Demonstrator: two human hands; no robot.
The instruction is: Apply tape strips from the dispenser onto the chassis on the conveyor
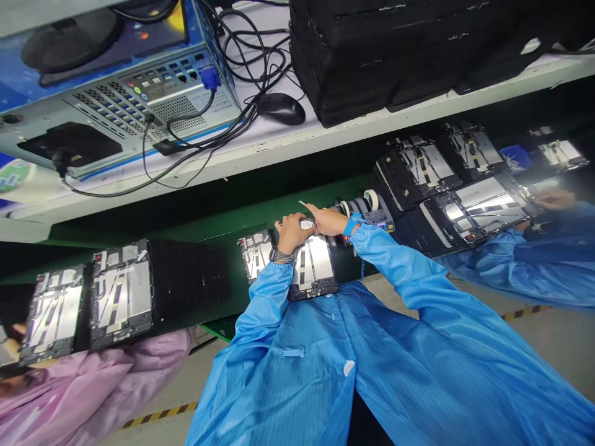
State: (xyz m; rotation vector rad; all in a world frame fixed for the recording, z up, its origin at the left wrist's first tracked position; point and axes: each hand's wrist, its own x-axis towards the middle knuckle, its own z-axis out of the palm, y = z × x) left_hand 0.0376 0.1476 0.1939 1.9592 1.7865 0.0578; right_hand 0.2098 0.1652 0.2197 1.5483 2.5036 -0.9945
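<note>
In front of my body lies an opened tablet [313,263], its silver inner plates and dark frame showing. My left hand [292,232] is closed over the tablet's upper left part, with the fingers bent at its top edge. My right hand [328,220] is closed at the top right corner of the tablet. A thin pale stick-like piece [304,204] juts up from its fingers; its exact kind is too small to tell. Directly left of my left wrist lies a second opened tablet [256,253]. My fingertips are partly hidden.
Tape rolls [370,199] on a grey holder sit right of my right hand. Stacked tablets [121,291] stand at left, with more tablet stacks [425,164] at right. Co-workers' sleeves, pink [93,384] and blue [534,266], flank me. A shelf [260,148] holds a computer [153,105], cables and mouse [281,109].
</note>
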